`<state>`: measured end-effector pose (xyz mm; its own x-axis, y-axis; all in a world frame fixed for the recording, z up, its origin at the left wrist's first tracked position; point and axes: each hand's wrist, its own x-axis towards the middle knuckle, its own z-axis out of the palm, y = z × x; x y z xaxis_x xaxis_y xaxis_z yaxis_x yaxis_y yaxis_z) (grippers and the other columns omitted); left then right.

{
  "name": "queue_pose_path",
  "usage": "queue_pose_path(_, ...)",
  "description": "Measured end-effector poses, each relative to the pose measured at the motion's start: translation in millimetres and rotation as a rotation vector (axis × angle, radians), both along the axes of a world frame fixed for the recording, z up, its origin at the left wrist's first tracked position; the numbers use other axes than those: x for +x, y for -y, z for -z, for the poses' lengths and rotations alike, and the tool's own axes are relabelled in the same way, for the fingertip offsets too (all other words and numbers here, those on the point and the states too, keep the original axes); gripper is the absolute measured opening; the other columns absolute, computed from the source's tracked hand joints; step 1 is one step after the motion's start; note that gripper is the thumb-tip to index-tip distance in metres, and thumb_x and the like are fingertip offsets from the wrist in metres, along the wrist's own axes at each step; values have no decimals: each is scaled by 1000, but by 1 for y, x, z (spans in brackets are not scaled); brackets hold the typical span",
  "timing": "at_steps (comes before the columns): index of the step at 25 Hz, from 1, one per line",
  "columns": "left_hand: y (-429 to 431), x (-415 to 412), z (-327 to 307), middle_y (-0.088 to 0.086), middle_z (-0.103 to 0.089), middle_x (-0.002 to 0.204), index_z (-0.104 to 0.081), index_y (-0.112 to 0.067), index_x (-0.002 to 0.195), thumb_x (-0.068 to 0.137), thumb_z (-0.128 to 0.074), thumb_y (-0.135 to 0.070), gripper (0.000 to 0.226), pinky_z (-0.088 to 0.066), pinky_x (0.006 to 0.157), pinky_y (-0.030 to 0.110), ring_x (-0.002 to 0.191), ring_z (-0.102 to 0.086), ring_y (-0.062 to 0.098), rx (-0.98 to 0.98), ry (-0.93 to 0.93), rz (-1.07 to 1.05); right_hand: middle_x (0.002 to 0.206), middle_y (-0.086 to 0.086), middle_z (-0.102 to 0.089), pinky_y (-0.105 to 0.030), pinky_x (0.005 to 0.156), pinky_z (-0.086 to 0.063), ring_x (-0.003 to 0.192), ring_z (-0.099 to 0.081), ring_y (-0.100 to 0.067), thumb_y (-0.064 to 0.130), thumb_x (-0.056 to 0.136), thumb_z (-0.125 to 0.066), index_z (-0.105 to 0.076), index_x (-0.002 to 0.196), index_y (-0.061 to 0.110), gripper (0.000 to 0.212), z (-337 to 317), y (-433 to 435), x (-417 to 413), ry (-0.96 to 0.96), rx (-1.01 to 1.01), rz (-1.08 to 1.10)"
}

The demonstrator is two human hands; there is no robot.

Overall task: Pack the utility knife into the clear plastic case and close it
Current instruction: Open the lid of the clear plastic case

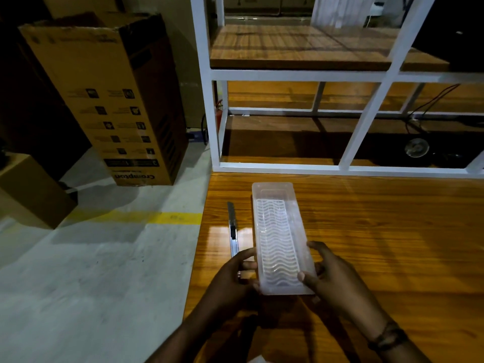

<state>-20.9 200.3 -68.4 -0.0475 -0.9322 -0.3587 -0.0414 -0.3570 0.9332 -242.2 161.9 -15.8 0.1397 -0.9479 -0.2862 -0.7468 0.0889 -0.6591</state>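
Observation:
A long clear plastic case with a wavy ribbed face lies lengthwise on the glossy wooden table. My left hand grips its near left edge and my right hand grips its near right edge, thumb on top. The case looks closed; I cannot tell whether it rests on the table or is lifted a little. A slim silver utility knife with its blade end pointing away lies on the table just left of the case, near the table's left edge. Its near end is hidden behind my left hand.
A white metal shelf frame with wooden boards stands on the table's far side. Left of the table is grey floor with a yellow line. A tall cardboard box and a smaller one stand there.

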Motion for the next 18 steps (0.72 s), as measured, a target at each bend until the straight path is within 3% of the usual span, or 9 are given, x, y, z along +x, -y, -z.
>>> queue_pose_path(5,-1,2,6,-1,-68,124,-64,-62,117,71,-84,-13,70,-64,77,33,108,-71,14,41,-115,12,127,-8,-69,-28,78,-49,107,-68,-25,36,89,-70,-31,154,30,76,2,5,-3,-123,10,-45)
queue_pose_path(10,0,3,11,1,-69,129,-63,-51,127,81,-80,0,70,-63,81,36,111,-72,15,69,-210,22,138,-10,-41,-38,102,-40,128,-37,-29,64,87,-51,-28,154,29,79,14,-4,7,-447,-146,-106)
queue_pose_path(13,-1,1,10,4,-69,129,-62,-43,132,77,-83,-7,69,-63,81,38,114,-71,21,78,-249,16,143,-9,-36,-39,98,-45,128,-32,-26,92,70,-32,-38,147,28,101,15,-21,29,-510,-267,-154)
queue_pose_path(18,1,7,11,1,-75,114,-65,-42,128,88,-71,5,62,-63,76,35,105,-76,21,94,-263,-2,143,-16,-44,-41,88,-49,120,-40,-30,98,58,-31,-41,144,22,116,13,-21,50,-603,-307,-174)
